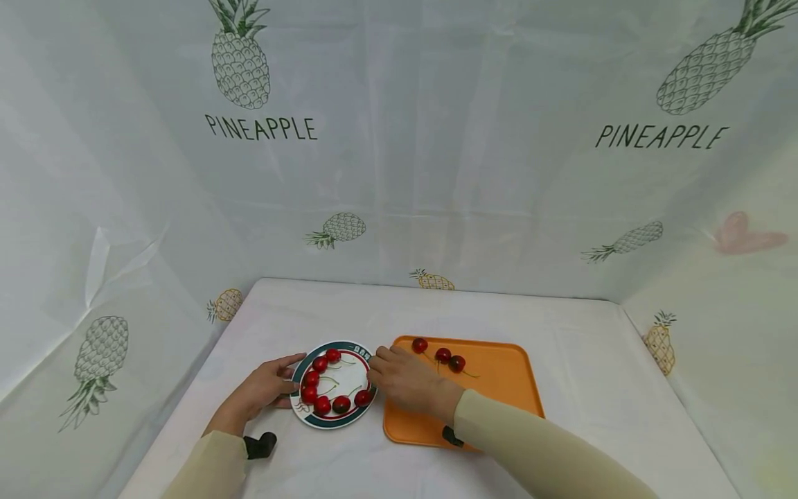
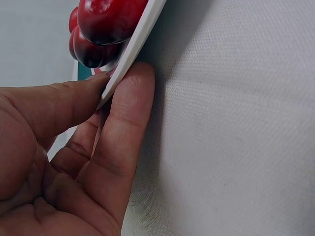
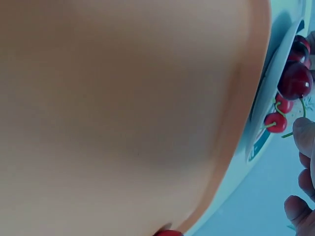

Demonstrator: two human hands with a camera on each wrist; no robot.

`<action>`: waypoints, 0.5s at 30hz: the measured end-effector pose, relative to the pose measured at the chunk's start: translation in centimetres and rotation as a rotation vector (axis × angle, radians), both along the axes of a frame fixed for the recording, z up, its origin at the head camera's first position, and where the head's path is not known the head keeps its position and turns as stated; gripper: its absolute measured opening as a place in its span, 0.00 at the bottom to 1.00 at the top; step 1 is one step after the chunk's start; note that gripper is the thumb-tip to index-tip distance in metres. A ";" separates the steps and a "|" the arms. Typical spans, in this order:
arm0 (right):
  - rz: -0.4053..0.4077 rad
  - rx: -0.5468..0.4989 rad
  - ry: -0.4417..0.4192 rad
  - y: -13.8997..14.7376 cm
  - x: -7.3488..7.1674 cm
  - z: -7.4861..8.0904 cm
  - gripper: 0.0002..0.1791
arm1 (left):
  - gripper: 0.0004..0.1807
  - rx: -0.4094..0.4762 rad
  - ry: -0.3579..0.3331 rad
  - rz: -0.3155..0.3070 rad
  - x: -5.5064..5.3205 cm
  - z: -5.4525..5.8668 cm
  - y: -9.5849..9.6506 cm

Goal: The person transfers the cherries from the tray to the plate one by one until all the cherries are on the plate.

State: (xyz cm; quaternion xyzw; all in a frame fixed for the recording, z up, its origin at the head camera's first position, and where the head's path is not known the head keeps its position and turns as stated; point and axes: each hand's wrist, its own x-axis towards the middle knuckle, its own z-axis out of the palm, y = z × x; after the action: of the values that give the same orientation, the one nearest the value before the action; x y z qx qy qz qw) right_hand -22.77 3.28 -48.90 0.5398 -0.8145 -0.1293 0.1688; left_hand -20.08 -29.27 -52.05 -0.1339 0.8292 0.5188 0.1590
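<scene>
Two pinches: left grip (image 1: 262,384) on the plate's rim (image 1: 333,423), likely steadying it; right grip (image 1: 404,380), tray (image 1: 499,388) below its wrist, on a cherry's (image 3: 295,81) stem (image 3: 303,108), perhaps sparing the fruit.

red cherries (image 1: 341,404) | glossy, stemmed | curved row on white plate (image 1: 350,375), green-banded

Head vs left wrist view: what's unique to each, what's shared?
Only head: orange rectangular tray, three dark-red cherries on it, right hand, dark PINEAPPLE lettering behind.
Only left wrist: a fingertip of the left hand against the underside of the round white green-banded plate.
Both: that hand gripping the plate's rim, glossy red cherries on the plate.
</scene>
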 end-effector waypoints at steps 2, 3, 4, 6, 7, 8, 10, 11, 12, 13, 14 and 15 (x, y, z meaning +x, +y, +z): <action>0.000 0.005 -0.011 -0.3 -0.1 -0.3 0.12 | 0.40 0.003 -0.003 0.000 0.0 0.0 0.0; 0.000 0.010 -0.013 -0.4 -0.1 -0.4 0.12 | 0.40 0.002 -0.004 0.001 0.0 0.0 0.0; 0.001 0.015 -0.011 -0.5 -0.1 -0.5 0.11 | 0.40 0.002 -0.004 -0.001 0.0 0.0 0.1; 0.001 0.023 -0.006 -0.8 -0.3 -0.8 0.11 | 0.40 -0.002 -0.002 0.000 0.0 0.0 0.1; 0.003 0.026 0.000 -0.9 -0.3 -0.8 0.11 | 0.40 -0.003 -0.002 0.002 0.0 0.0 0.1; 0.006 0.028 0.006 -1.0 -0.4 -0.9 0.10 | 0.40 -0.008 0.001 -0.001 0.1 0.1 0.1; 0.011 0.028 0.017 -1.2 -0.5 -0.9 0.10 | 0.39 -0.008 0.004 0.001 0.1 0.1 0.2; 0.014 0.029 0.022 -1.3 -0.6 -1.0 0.10 | 0.39 -0.003 0.006 0.002 0.1 0.0 0.2; 0.017 0.030 0.028 -1.4 -0.7 -1.0 0.10 | 0.39 0.002 0.008 0.001 0.1 0.0 0.2; 0.019 0.031 0.029 -1.5 -0.7 -1.0 0.10 | 0.39 0.007 0.011 0.001 0.1 0.0 0.2; 0.021 0.031 0.030 -1.6 -0.8 -1.1 0.10 | 0.39 0.012 0.016 -0.001 0.2 0.0 0.2; 0.020 0.035 0.030 -1.7 -0.8 -1.1 0.10 | 0.39 0.017 0.019 -0.002 0.2 -0.1 0.2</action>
State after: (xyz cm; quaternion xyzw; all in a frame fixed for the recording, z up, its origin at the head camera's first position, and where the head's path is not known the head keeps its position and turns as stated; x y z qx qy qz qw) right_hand -23.59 1.57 -50.02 0.5488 -0.8041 -0.1498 0.1728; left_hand -19.87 -29.12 -52.11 -0.1267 0.8263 0.5270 0.1531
